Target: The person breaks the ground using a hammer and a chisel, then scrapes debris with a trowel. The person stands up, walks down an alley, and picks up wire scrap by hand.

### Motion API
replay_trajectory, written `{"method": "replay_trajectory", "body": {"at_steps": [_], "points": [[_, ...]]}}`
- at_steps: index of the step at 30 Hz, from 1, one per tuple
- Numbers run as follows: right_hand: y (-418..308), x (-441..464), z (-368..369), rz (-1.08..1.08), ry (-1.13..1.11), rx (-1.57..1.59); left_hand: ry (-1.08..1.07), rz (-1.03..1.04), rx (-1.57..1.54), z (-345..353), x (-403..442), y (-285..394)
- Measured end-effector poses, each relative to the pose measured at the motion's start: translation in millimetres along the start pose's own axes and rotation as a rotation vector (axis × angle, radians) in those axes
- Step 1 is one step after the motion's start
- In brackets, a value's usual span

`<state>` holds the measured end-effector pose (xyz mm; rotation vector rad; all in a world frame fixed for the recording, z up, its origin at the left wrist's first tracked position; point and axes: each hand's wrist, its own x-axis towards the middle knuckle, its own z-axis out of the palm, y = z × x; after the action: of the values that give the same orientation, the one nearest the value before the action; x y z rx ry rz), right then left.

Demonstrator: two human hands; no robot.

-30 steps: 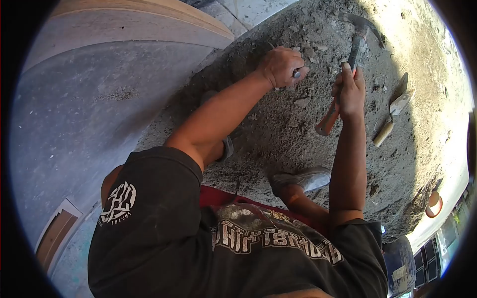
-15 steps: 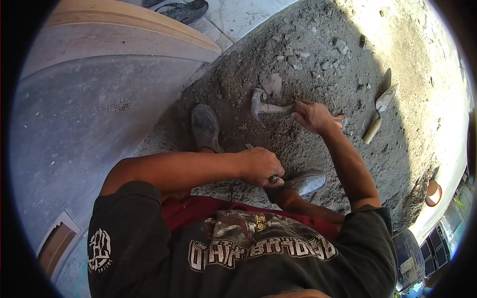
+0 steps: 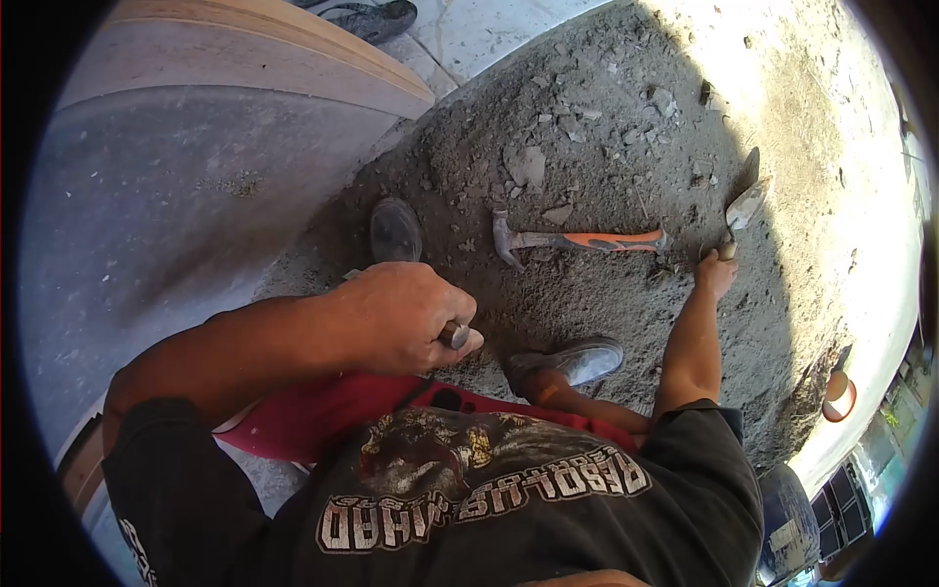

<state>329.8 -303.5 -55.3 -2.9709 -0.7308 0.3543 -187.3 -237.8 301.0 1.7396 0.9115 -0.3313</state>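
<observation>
My left hand (image 3: 406, 311) is closed around a metal chisel (image 3: 454, 336). Its round end pokes out of the fist, and most of the shaft is hidden by the fingers. My right hand (image 3: 717, 275) grips the wooden handle of a pointed trowel (image 3: 748, 203), whose blade lies on the soil near the line between shade and sun. Between the two hands, a claw hammer (image 3: 614, 241) with an orange and grey handle rests on the dirt, its head toward the left.
Rough grey soil (image 3: 587, 293) with stone chips spreads between my shoes (image 3: 396, 232). On the left stands a smooth grey surface (image 3: 186, 186) with a wooden edge (image 3: 274, 39). A dark bucket (image 3: 785, 523) sits at lower right; a pipe opening (image 3: 839, 399) shows at far right.
My right hand has let go of the hammer, leaving it on the soil, and has moved right to grasp the trowel handle. My left hand has shifted left and nearer with the chisel.
</observation>
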Motion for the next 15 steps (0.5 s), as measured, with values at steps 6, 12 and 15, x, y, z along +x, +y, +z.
{"method": "replay_trajectory", "body": {"at_steps": [6,12,15], "points": [[-52,-27,-30,-0.585,0.048,0.251,0.215,-0.205,-0.443,-17,-84,13],[-182,-180,-79,-1.243,-0.818,0.058,0.266,0.071,-0.391,-20,-63,24],[-204,-261,-59,-1.257,-0.922,-0.042,0.235,0.067,-0.409,-27,-61,27]]}}
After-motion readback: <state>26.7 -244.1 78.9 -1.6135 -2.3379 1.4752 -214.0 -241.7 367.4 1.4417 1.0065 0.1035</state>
